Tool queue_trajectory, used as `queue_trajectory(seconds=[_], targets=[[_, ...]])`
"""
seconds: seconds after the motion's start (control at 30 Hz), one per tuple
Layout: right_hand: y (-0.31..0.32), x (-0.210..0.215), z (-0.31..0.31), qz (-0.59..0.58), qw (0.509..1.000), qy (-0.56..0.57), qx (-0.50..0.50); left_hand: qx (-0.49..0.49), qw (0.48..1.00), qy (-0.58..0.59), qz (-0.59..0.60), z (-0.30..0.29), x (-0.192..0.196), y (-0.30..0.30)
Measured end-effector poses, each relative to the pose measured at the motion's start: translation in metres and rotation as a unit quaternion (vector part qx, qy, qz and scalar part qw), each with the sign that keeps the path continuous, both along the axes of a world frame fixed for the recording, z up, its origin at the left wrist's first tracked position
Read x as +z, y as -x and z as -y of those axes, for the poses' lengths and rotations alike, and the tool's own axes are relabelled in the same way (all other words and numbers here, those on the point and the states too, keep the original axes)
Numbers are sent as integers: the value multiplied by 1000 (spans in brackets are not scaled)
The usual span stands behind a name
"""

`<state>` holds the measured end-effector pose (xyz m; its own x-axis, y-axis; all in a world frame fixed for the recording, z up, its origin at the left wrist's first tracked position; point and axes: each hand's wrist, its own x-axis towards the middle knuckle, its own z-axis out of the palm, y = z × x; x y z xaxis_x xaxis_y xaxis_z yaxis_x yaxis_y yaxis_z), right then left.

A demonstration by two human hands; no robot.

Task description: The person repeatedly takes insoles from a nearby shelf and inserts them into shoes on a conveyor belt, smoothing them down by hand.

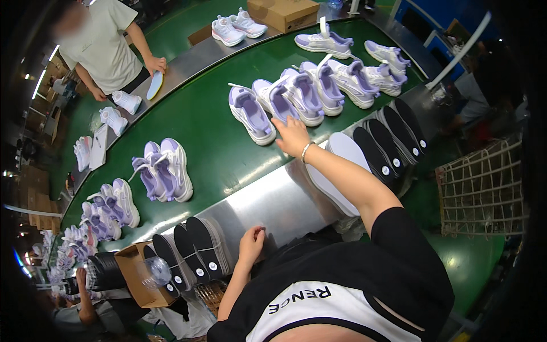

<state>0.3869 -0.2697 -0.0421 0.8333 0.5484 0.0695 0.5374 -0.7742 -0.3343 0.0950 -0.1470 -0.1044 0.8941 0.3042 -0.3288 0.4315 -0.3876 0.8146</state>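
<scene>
Five lilac sneakers (296, 97) far right, right hand (292, 135) touching one, grip apart; left hand (251, 240) loosely curled on worktop (268, 202); insole stacks (188, 253) partly overlapped.

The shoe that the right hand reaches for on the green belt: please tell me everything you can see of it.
The shoe is a white and lilac sneaker, the nearest in a row of like shoes. It stands upright on its sole on the green belt, its opening facing up and showing a lilac lining. The upper looks like soft fabric over a thick white sole. The fingers of the right hand reach its near end; whether they touch is unclear.
</scene>
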Motion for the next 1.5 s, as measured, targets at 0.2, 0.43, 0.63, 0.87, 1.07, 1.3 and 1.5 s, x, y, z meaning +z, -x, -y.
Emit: queue_trajectory(seconds=[0.2, 0.43, 0.63, 0.87, 1.07, 1.3, 1.5], targets=[[-51, -15, -40, -81, 989, 123, 10, 37, 998, 30, -45, 13, 15, -44], [-33, -1, -53, -103, 985, 21, 136, 204, 948, 244, -29, 4, 25, -84], [85, 33, -39, -189, 950, 34, 248, 331, 920, 178, 114, -24, 20, -108], [155, 37, 37, -134, 960, -7, 244, 269, 930, 244, 56, 13, 6, -56], [126, 24, 124, 28, 999, -22, -19, 192, 961, -69, 185, -6, 34, -59], [123, -10, 148, -9, 990, 85, -111, 130, 965, -32, 226, -42, 42, -104], [131, 63, 119, 58, 990, -123, -30, 169, 973, 34, 154, -45, 26, -104]])
